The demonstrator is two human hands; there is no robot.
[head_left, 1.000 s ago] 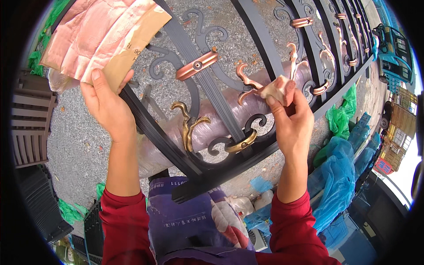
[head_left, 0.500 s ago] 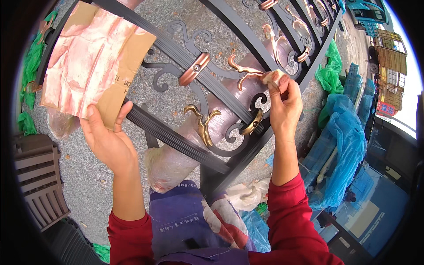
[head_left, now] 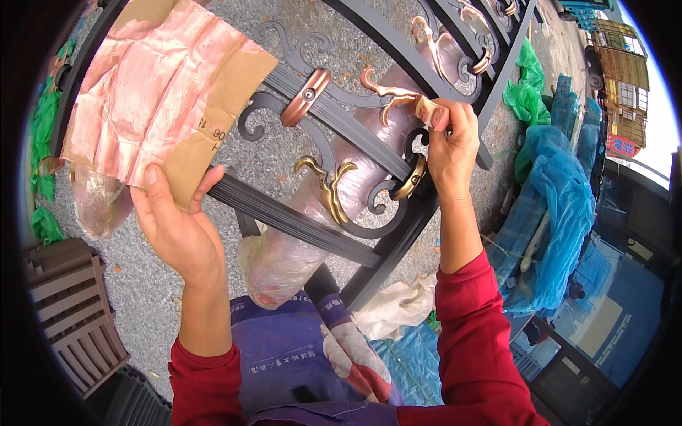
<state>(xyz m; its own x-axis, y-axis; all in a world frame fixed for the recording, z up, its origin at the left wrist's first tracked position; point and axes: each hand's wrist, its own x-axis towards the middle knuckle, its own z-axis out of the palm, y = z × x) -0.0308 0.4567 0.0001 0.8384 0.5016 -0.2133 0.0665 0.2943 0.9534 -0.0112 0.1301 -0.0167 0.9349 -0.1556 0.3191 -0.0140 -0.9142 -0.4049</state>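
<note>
My left hand (head_left: 181, 234) grips the lower edge of a piece of cardboard (head_left: 202, 138) coated with smeared pink paint, the thumb on its face. My right hand (head_left: 455, 153) is closed around a small sponge (head_left: 432, 113), cream with a pinkish face. The sponge is at the tip of a copper-coloured leaf ornament (head_left: 391, 91) on a black metal gate panel (head_left: 291, 220); whether it touches cannot be made out. Nearby on the panel are a gold leaf ornament (head_left: 329, 188), a copper collar (head_left: 306, 97) and a gold collar (head_left: 412, 179).
Plastic-wrapped rolls (head_left: 284, 259) lie beneath the panel. Slatted brown metal pieces (head_left: 74, 312) stand at the left. Blue sheeting (head_left: 558, 192) and green plastic (head_left: 527, 92) lie along the right. A purple apron (head_left: 284, 341) covers my lap, beside white cloth (head_left: 398, 305).
The cardboard sits slightly further right and appears larger. My right hand has shifted a little up and turned, showing more of the sponge. The view has moved slightly.
</note>
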